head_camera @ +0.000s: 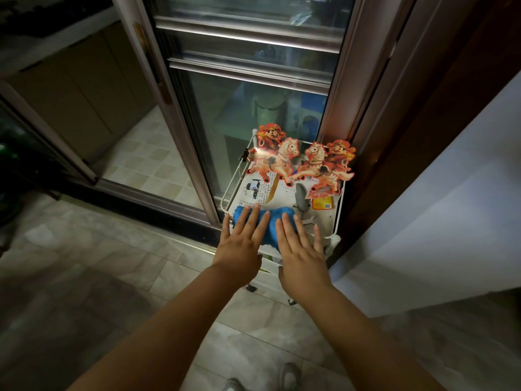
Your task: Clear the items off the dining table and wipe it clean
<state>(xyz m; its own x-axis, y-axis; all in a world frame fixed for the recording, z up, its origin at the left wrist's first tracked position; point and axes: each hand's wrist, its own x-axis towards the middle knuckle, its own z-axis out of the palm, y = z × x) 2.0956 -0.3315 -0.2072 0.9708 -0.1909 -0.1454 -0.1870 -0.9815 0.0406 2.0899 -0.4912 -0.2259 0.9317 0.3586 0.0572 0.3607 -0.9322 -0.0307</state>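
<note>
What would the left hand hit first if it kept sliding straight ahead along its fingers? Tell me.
Probably the printed paper lining the cart top, then the horse cutout. The left hand already lies on the blue cloth; depth is unclear.

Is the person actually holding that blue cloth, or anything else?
Nothing is gripped. The left hand and right hand lie flat, straight fingers over the blue cloth draped on the white wire cart's front edge.

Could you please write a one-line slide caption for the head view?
Left hand and right hand flat on a blue cloth atop a white wire cart.
</note>
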